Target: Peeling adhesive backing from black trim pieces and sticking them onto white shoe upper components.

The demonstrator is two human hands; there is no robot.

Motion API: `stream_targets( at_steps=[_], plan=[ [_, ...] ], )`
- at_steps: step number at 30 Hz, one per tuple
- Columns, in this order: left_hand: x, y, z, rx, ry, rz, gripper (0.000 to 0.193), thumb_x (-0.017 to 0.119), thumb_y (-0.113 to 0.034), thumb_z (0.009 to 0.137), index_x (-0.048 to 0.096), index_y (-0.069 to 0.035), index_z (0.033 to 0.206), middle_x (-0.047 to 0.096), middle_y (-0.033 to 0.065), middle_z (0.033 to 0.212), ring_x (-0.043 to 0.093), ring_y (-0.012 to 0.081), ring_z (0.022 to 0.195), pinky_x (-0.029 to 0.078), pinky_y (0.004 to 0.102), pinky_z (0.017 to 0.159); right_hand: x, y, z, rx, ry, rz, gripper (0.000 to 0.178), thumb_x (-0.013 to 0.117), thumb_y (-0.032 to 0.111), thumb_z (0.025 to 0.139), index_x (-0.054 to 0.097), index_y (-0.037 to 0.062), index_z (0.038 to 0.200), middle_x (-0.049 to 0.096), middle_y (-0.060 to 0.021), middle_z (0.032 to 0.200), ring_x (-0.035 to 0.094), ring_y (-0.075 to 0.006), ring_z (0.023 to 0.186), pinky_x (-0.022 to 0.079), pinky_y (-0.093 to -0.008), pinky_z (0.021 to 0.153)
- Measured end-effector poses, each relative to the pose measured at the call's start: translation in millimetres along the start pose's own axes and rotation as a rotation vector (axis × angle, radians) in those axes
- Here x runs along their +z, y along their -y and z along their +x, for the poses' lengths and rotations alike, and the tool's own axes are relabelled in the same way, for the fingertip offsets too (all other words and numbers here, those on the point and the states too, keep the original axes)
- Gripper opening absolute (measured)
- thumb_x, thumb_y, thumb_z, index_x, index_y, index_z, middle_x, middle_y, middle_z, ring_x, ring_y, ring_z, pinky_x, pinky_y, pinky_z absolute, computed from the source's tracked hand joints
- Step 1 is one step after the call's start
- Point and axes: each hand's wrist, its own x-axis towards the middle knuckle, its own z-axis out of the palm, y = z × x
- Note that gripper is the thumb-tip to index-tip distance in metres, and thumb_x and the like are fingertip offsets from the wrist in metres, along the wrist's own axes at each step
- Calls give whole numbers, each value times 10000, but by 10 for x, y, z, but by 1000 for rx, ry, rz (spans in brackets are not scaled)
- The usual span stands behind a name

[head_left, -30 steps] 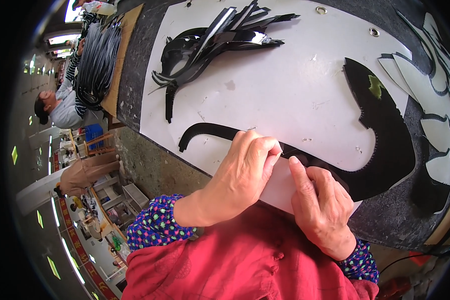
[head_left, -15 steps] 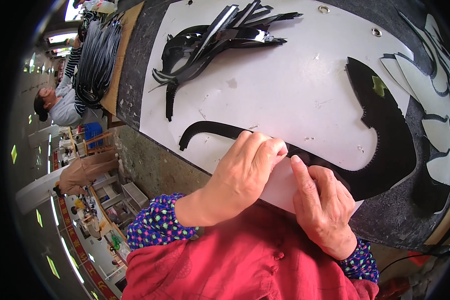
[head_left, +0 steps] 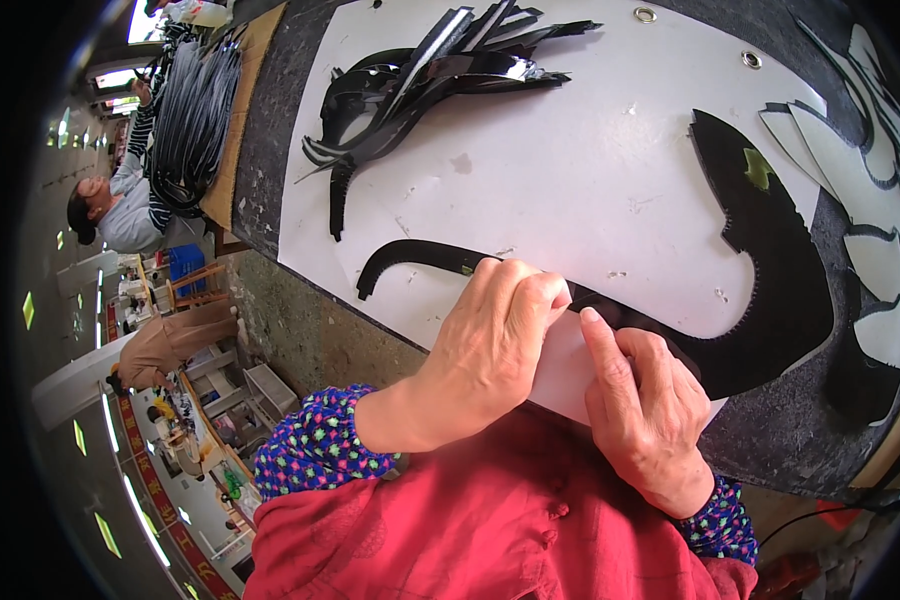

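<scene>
A narrow black strip (head_left: 410, 251) with a notched, bent end runs across the white sheet to a wide, curved black piece (head_left: 782, 290) with a toothed inner edge. My left hand (head_left: 490, 330) is closed in a pinch on the strip near where the two meet. Just right of it, my right hand (head_left: 650, 405) has its fingers curled at the near edge of the wide piece, index fingertip close to the left thumb. The fingers hide the join itself. A yellow-green patch marks the wide piece near its upper end.
A bundle of black strips (head_left: 420, 90) lies at the far left of the white sheet (head_left: 570, 180), which has metal eyelets along its far edge. Overlapping pale curved pieces (head_left: 885, 260) lie at the right. Beyond the table's left end are a pile of dark strips (head_left: 195, 120) and people.
My left hand has shifted very slightly left. A small yellow-green mark now shows on the strip beside its knuckles. The right hand stays put.
</scene>
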Motion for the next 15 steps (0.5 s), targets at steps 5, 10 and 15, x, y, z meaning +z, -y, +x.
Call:
stream_targets(
  at_steps=[5, 10, 15],
  plan=[
    [-2, 12, -5, 1, 7, -6, 260, 602, 51, 853, 502, 2, 1088, 505, 136, 954, 500, 287, 836, 450, 374, 756, 14, -1, -1, -4, -7, -6, 546, 635, -46, 684, 654, -4, 1228, 590, -49, 890, 593, -116, 695, 447, -237, 548],
    [-3, 38, -23, 0, -7, -31, 270, 604, 66, 844, 498, 1, 1084, 502, 133, 948, 497, 288, 833, 445, 375, 751, 16, 5, 5, -5, -2, -9, 542, 633, -40, 692, 648, -1, 1233, 593, -49, 893, 594, -116, 699, 448, -236, 551],
    [-39, 87, -64, -2, -8, -70, 303, 604, 97, 823, 498, -1, 1089, 506, 129, 951, 493, 285, 834, 442, 369, 746, 20, 4, 2, -2, -2, -18, 546, 627, -37, 693, 645, 4, 1238, 596, -52, 899, 594, -117, 695, 455, -235, 558]
  ],
)
